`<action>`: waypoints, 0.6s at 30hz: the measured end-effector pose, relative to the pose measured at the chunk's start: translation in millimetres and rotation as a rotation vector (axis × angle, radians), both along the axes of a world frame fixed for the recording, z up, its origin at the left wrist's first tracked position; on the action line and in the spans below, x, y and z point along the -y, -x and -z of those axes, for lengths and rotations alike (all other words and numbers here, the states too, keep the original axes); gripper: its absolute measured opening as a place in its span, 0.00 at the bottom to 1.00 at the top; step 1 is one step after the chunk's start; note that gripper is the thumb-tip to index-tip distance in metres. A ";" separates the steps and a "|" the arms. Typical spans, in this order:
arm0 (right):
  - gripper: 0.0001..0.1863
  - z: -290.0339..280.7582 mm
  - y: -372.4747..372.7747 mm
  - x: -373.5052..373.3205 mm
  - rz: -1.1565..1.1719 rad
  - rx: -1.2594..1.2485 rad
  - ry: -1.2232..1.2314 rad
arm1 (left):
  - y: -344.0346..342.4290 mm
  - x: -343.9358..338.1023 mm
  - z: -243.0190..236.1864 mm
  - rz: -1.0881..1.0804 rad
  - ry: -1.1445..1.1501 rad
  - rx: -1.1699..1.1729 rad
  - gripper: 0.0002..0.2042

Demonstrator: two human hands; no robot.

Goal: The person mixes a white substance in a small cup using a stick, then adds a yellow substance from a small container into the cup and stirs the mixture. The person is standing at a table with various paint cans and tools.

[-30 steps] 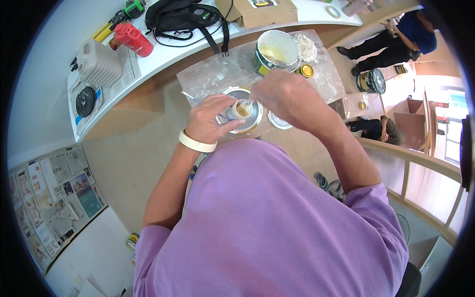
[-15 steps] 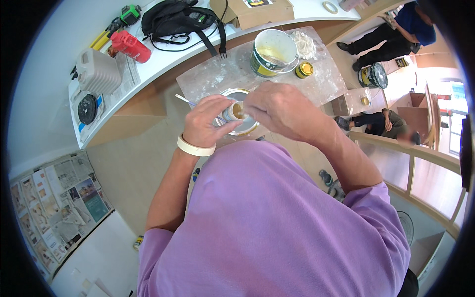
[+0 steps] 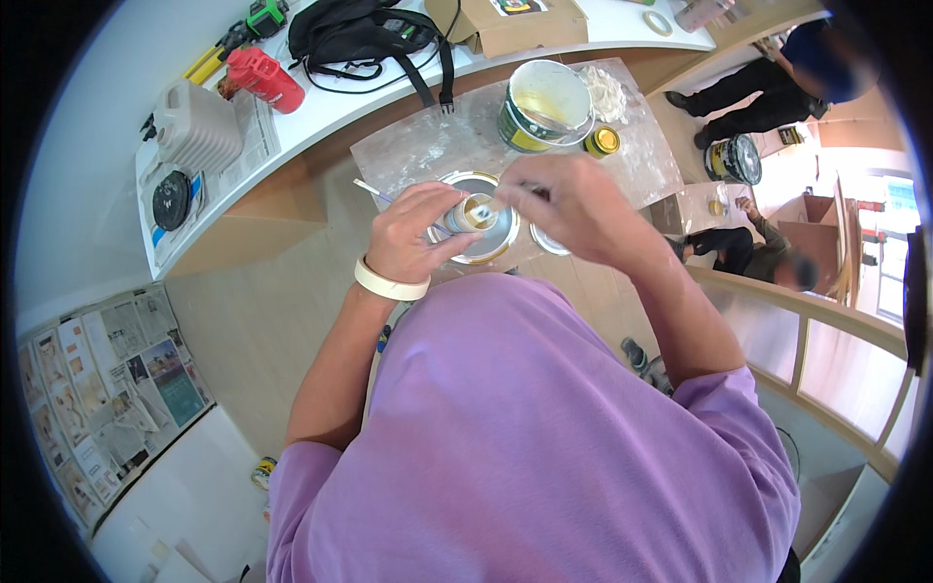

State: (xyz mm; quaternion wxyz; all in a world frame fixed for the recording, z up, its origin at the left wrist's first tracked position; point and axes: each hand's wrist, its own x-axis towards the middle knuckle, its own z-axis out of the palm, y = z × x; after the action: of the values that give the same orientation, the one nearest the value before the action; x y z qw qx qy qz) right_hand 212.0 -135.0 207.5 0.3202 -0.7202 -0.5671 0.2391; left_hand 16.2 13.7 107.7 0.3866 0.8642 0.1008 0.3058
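Observation:
My left hand [image 3: 413, 233] is wrapped round a small open jar [image 3: 457, 216] with a pale yellowish inside. At the jar's mouth, my right hand [image 3: 573, 204] pinches a thin tool with a whitish tip [image 3: 483, 210]; its kind is hard to make out. Below the jar stands a round tub [image 3: 503, 243] with a grey surface inside a pale rim. A slim white-ended stick [image 3: 372, 190] sticks out past my left fingers; how it is held is hidden. Round my left wrist sits a roll of cream tape [image 3: 389, 282].
A smeared board [image 3: 408, 136] bears a white bucket [image 3: 525, 121], a small yellow tin [image 3: 603, 142] and a crumpled white cloth [image 3: 604, 94]. On the curved white counter lie a black bag [image 3: 340, 39], a red bottle [image 3: 264, 80] and a jerrycan [image 3: 194, 126]. Two people are at the right.
My right hand has drawn back to the right and slightly up from the jar, baring the whitish tip and a white round lid below. The jar is tilted more upright.

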 end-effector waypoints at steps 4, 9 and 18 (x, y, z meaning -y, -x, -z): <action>0.11 -11.7 -13.4 3.5 0.122 -0.043 0.051 | 2.6 -2.3 2.4 -0.029 0.001 -0.002 0.24; 0.14 -11.3 -15.3 7.3 0.178 -0.140 0.058 | 5.5 -2.4 3.5 -0.032 0.058 0.009 0.25; 0.15 -12.1 -12.3 10.0 0.206 -0.157 0.103 | 8.1 -0.2 6.3 -0.035 0.072 0.025 0.25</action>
State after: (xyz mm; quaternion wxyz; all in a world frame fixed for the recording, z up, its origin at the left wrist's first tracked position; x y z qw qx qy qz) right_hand 224.3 -144.9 219.5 0.3490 -0.7693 -0.4502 0.2893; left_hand 8.1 13.9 101.4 0.4132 0.8439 0.1219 0.3196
